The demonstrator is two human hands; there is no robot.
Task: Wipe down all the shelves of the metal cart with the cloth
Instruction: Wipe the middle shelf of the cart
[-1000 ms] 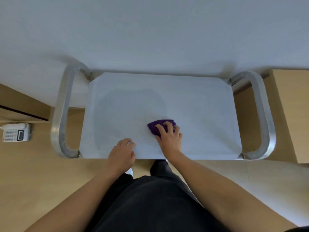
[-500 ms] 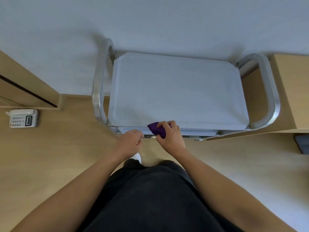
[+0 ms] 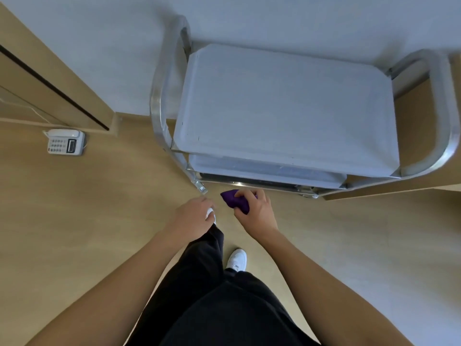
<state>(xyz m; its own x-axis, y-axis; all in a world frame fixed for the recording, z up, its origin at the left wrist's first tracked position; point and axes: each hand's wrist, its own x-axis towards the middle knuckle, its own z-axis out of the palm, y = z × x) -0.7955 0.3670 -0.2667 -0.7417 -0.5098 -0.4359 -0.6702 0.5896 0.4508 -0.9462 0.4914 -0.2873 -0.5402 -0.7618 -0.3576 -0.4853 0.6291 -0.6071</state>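
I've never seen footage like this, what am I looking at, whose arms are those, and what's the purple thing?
This is one picture, from a camera worn on a person's head, looking down. The arms are that person's own. The right hand grips a purple cloth, just short of the metal cart. The left hand holds nothing, fingers loosely curled. A lower shelf shows beneath the top shelf. A white telephone sits on the floor at left.
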